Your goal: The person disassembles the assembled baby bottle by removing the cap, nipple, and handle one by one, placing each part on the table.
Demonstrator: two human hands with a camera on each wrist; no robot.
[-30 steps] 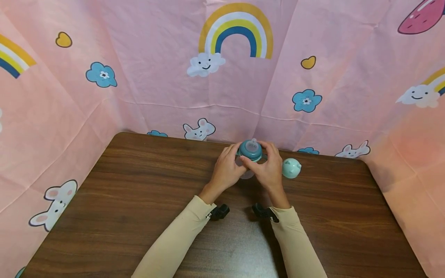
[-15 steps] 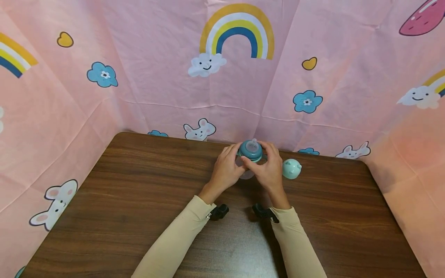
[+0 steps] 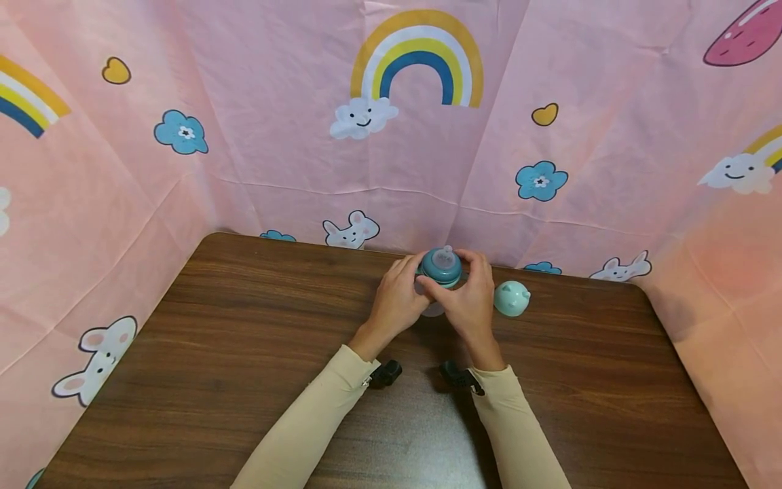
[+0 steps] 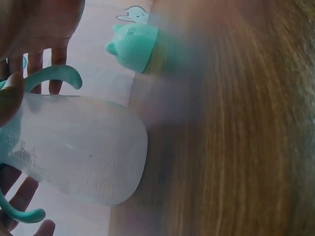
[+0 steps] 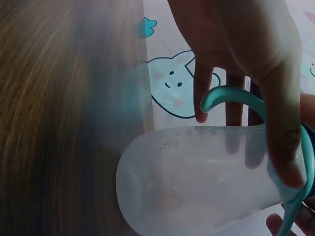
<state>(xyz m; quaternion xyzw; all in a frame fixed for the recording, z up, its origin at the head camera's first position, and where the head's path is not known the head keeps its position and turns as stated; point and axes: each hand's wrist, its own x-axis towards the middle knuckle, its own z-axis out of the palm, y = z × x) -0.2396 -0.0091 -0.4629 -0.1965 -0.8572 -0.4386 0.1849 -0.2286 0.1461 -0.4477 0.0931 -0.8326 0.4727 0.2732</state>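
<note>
A translucent baby bottle (image 4: 83, 147) with a teal collar (image 3: 441, 266), a clear nipple on top and two green side handles (image 5: 231, 94) stands upright on the table. My left hand (image 3: 396, 297) grips it around the upper part from the left. From the right, my right hand (image 3: 472, 299) holds the collar area, its thumb across the near side. Right of the bottle lies a mint-green cap (image 3: 512, 299) with small ears, apart from both hands; the left wrist view also shows this cap (image 4: 133, 46).
The brown wooden table (image 3: 244, 339) ends behind the bottle at a pink printed cloth (image 3: 275, 122), which also rises along the left and right sides. A black wrist strap piece shows at each cuff.
My right hand has shifted slightly on the bottle's top, its thumb moving a little left, and its wrist has moved slightly left. My left hand keeps its place.
</note>
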